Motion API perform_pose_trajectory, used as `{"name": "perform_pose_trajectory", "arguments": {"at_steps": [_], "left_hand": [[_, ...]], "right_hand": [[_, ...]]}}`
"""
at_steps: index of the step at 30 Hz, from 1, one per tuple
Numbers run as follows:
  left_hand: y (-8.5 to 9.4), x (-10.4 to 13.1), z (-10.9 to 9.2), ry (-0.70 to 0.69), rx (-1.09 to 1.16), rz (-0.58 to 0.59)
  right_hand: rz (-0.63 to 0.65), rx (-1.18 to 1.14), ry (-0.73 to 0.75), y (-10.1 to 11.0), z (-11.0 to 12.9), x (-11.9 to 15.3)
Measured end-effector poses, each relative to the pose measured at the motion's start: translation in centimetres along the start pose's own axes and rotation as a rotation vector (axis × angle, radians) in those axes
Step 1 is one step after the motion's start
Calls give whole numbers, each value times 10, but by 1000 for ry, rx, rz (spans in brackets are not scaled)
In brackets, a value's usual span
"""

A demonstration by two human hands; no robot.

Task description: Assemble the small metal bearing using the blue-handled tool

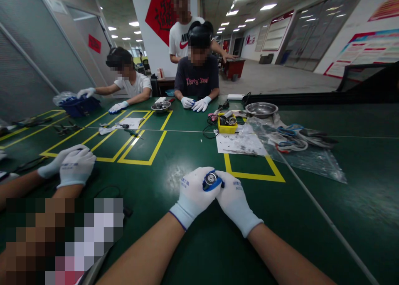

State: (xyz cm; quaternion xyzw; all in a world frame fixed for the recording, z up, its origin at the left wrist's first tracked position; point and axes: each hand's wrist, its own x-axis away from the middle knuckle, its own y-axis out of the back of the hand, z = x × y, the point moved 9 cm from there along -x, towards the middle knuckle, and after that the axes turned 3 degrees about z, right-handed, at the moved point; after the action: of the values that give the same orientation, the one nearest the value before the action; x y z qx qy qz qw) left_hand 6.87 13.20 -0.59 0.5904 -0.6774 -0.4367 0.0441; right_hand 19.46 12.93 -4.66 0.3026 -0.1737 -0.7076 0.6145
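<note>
Both of my hands wear white knit gloves with blue palms and meet above the green table (193,251). My left hand (195,191) is closed around a small round part (211,178) with a silvery rim and dark holes in its face, which points up toward me. Its lower body is hidden in the glove. Right beside it, my right hand (235,197) has its fingers pressed together against the left fingertips. A dark bit shows at those fingertips; what it is I cannot make out.
Ahead right stand a yellow bin (227,125) of parts, a paper sheet (241,143), a steel bowl (262,109) and a plastic bag (314,160) with gloves. Yellow tape marks the table. A co-worker's gloved hands (76,166) are at left; others work opposite near a blue crate (81,106).
</note>
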Motion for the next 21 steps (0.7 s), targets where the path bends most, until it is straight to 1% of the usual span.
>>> {"name": "perform_pose_trajectory", "arguments": {"at_steps": [4, 6, 11, 15, 17, 21], "left_hand": [[4, 1, 1, 17, 1, -48], [6, 1, 0, 26, 19, -53], [7, 3, -8, -11, 26, -67], [7, 4, -7, 11, -32, -112], [6, 5, -5, 25, -39, -116], [7, 5, -5, 29, -33, -125]], "right_hand": [[45, -7, 69, -1, 8, 1], [44, 0, 61, 1, 8, 0], [70, -8, -31, 2, -1, 2], [70, -62, -158, 0, -12, 9], [23, -78, -198, 2, -14, 14], [-7, -82, -228, 2, -18, 18]]}}
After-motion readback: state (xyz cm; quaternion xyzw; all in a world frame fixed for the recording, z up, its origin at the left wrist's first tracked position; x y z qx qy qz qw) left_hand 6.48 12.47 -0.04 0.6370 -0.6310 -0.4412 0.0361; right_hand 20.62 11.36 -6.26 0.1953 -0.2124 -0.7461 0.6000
